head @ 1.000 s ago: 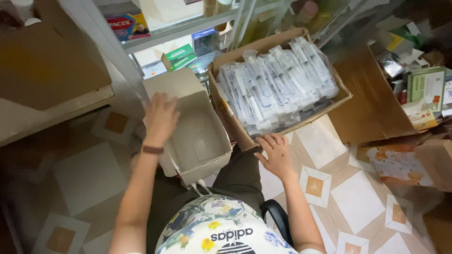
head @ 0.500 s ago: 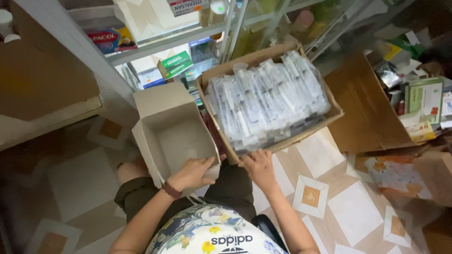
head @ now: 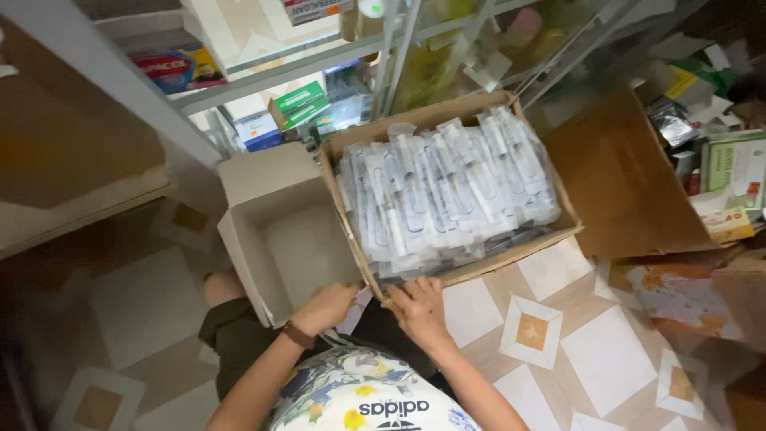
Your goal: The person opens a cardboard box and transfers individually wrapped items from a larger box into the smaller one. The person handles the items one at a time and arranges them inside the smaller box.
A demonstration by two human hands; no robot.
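The left hand (head: 329,307) rests on the near corner of an empty white box (head: 279,239), its fingers curled over the rim where that box meets the one beside it; it looks to be holding the edge, though how firmly the fingers close cannot be told from above. The right hand (head: 420,311) lies flat-fingered against the near wall of a brown cardboard box (head: 471,271), fingers spread and touching the card at its near-left corner, not wrapped around anything. That brown box is packed full of wrapped syringes (head: 447,187), stacked in rows and reaching above its rim, all lying beyond the right hand's fingertips and untouched by them. The two boxes sit side by side, touching, on a tiled floor (head: 606,351). Behind them stands a glass shelf (head: 319,68) with small cartons; a flattened sheet of cardboard (head: 622,183) lies to the right.
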